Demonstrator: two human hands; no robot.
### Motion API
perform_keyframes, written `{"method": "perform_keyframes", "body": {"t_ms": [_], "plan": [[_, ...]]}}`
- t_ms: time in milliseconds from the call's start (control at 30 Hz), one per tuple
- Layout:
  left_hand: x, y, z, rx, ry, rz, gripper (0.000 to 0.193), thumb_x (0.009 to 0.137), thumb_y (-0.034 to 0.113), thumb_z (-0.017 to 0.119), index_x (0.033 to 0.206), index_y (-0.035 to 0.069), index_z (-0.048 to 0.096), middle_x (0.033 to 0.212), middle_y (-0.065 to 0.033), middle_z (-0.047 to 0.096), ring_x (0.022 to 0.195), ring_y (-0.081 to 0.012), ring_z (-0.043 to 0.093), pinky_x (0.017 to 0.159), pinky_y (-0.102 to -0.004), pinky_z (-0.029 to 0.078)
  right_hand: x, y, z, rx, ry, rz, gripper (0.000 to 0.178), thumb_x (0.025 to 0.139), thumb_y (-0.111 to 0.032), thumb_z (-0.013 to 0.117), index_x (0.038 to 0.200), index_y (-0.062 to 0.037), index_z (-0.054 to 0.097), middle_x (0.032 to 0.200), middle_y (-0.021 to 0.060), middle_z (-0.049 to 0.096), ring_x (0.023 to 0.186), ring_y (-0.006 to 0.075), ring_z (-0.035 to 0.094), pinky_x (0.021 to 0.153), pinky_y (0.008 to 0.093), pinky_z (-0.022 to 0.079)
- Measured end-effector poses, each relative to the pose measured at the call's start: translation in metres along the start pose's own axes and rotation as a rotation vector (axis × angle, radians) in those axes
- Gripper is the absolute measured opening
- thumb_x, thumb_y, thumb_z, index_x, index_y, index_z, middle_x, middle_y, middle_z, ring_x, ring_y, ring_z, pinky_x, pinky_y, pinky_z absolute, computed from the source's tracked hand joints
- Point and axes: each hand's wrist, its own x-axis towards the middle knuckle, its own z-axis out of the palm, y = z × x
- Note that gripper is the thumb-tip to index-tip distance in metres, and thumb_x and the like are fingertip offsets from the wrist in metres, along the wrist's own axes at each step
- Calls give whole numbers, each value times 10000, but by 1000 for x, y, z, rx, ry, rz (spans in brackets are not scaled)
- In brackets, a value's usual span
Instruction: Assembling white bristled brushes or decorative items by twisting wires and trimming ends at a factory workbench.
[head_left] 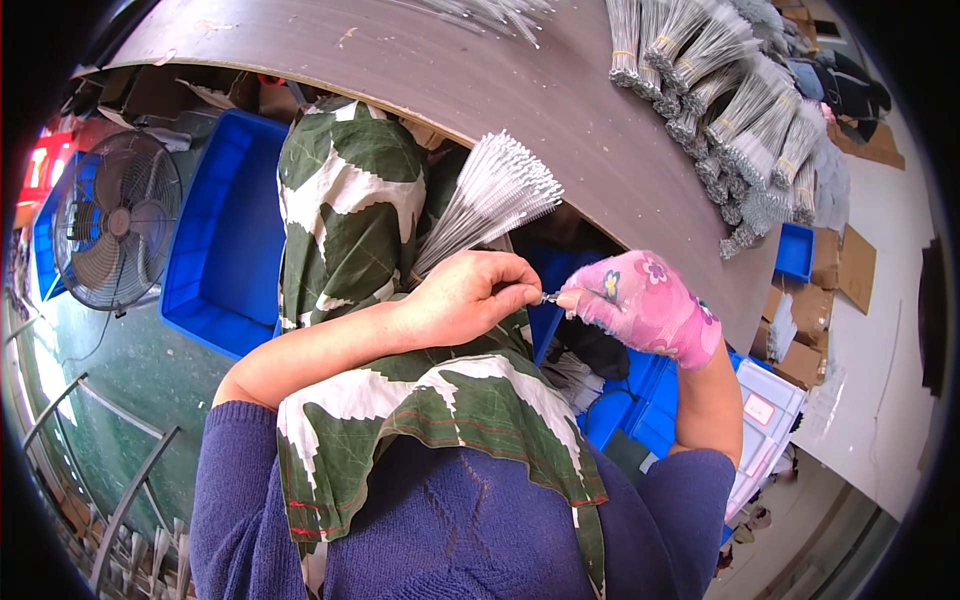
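My bare left hand (462, 297) is closed in a pinch of thumb and forefinger. Facing it, my right hand (640, 305), in a pink flowered glove, is pinched shut as well. Between the two sets of fingertips a small silvery piece (549, 298) shows; most of it is hidden, so its kind cannot be made out. Just behind my left hand, a fanned bundle of thin wire brushes (500, 190) with whitish tips stands slanted by my lap, its lower end out of sight. A green and white patterned apron (350, 200) covers my legs.
Ahead lies a brown table (420, 70), its edge close to my knees. Many banded wire bundles (740, 110) are piled at its right. Blue bins stand at left (235, 220) and right (655, 400). A fan (118, 222) is far left, cardboard boxes (800, 330) far right.
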Motion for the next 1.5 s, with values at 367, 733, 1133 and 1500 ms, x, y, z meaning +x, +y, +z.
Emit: {"method": "perform_keyframes", "body": {"t_ms": [367, 733, 1133, 1500], "plan": [[-1, -2, 3, -60, 65, -24, 154, 878, 160, 597, 929, 21, 643, 767, -112, 626, 677, -204, 602, 627, -322, 466, 3, 16, 2, 156, 15, 126, 268, 889, -305, 584, 841, -54, 662, 643, 123, 555, 593, 214, 504, 615, 335, 429], [0, -8, 0, -249, 50, -16, 171, 920, 151, 561, 973, 12, 646, 841, -26, 619, 761, -82, 538, 708, -266, 456, 6, 18, 7, 134, 177, -175, 355, 783, -352, 719, 884, -19, 650, 707, 65, 618, 635, 151, 589, 592, 290, 460], [3, -3, -18, -576, -208, -193, 187, 951, 201, 532, 938, 26, 598, 915, 4, 601, 907, -57, 519, 839, -231, 400, 30, 30, 31, -158, 383, -539, 445, 692, -525, 706, 755, -92, 624, 622, 62, 559, 570, 271, 584, 498, 354, 444], [5, -3, -17, -602, -247, -232, 176, 941, 208, 549, 927, 41, 604, 911, 5, 604, 913, -67, 525, 854, -244, 399, 34, 40, 34, -16, 319, -601, 424, 675, -469, 754, 729, -75, 607, 609, 39, 557, 517, 216, 561, 476, 310, 429]]}}
